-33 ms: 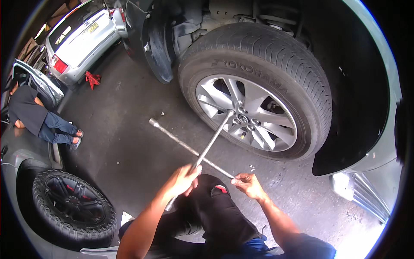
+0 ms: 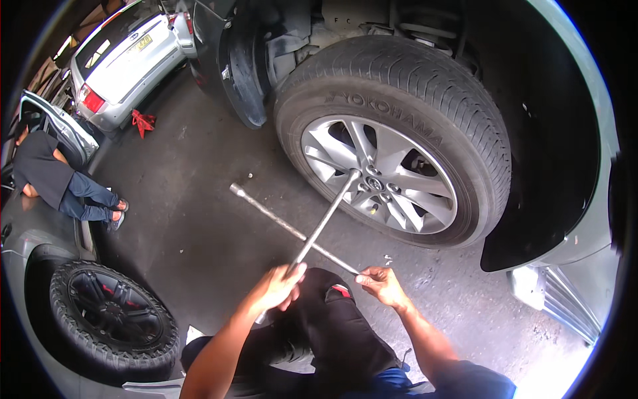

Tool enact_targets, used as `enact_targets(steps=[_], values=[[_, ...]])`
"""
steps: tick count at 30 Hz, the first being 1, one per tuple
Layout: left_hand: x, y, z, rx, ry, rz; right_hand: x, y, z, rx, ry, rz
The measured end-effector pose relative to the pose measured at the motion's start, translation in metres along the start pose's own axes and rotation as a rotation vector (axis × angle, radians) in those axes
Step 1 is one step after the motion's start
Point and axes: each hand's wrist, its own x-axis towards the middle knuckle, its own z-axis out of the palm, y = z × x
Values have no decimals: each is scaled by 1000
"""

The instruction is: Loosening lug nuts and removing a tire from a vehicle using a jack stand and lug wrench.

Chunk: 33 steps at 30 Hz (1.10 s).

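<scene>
A steel four-way lug wrench [image 2: 322, 226] has the socket of one arm at a lug nut [image 2: 356, 176] on the silver alloy wheel [image 2: 415, 186] of a raised-up tyre [image 2: 478, 173] at centre right. My left hand [image 2: 280, 287] is closed round the lower part of that same long arm, whose end shows below it. My right hand [image 2: 380, 282] grips the right end of the crossbar between thumb and fingers. The crossbar's other socket end [image 2: 236, 188] sticks out to the left in the air.
A person [image 2: 46, 166] in dark clothes bends at an open car door at left. A white car [image 2: 119, 73] stands behind, near a red jack stand [image 2: 143, 123]. A black wheel [image 2: 109, 309] is at lower left; a side step [image 2: 561, 299] at lower right.
My left hand has shifted very slightly on the wrench. Otherwise the two frames look almost the same.
</scene>
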Motion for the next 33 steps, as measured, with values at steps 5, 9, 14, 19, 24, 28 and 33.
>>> enact_targets(steps=[5, 9, 14, 19, 24, 28, 33], values=[[-1, -83, 0, 387, 467, 305, -26, -71, 3, 96, -50, -31], [-15, -50, -1, 159, 344, 165, -53, -141, 34, 642, -330, -373], [-12, -41, -8, 154, 261, 138, -13, -72, 71, -580, 190, -506], [-9, -46, -12, 226, 344, 244, 19, -73, 92, -1021, 480, -563], [-44, -67, -3, 301, 409, 284, -7, -65, 97, -781, 284, -397], [-63, -61, 24, 223, 416, 232, -23, -57, 88, -776, 324, -445], [-61, -39, 33, 267, 449, 267, -4, -37, 74, -658, 357, -551]])
